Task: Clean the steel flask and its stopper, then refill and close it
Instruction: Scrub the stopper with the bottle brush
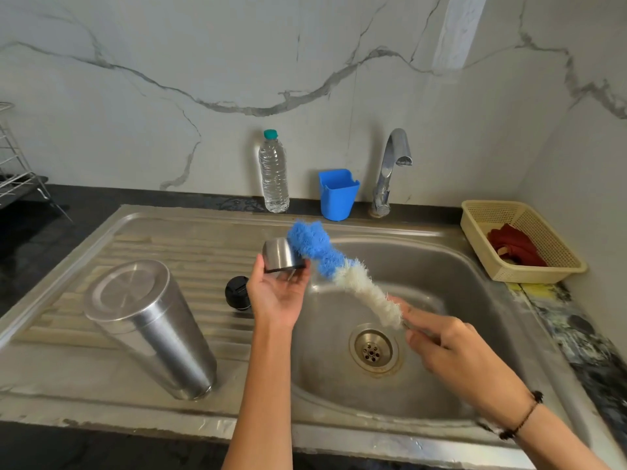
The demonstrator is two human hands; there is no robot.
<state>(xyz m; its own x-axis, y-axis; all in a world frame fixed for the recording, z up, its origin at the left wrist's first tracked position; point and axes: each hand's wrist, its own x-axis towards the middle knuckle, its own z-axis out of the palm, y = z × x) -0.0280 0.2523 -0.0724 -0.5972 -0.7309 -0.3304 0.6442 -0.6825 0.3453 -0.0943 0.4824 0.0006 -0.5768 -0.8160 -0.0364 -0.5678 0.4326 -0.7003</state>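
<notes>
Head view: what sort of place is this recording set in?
Most likely a home kitchen, at the wash-up area. A steel sink with a ribbed drainboard is set into a dark counter, a tap stands behind it, and a wire dish rack sits at far left.

you see a brush (339,266) with blue bristles at the tip and white ones below, a silvery steel flask (152,323), a black stopper (237,293), a blue cup (337,195), a cream basket (522,242) with red cloth (515,245), and grey-veined white marble wall (203,62).
</notes>
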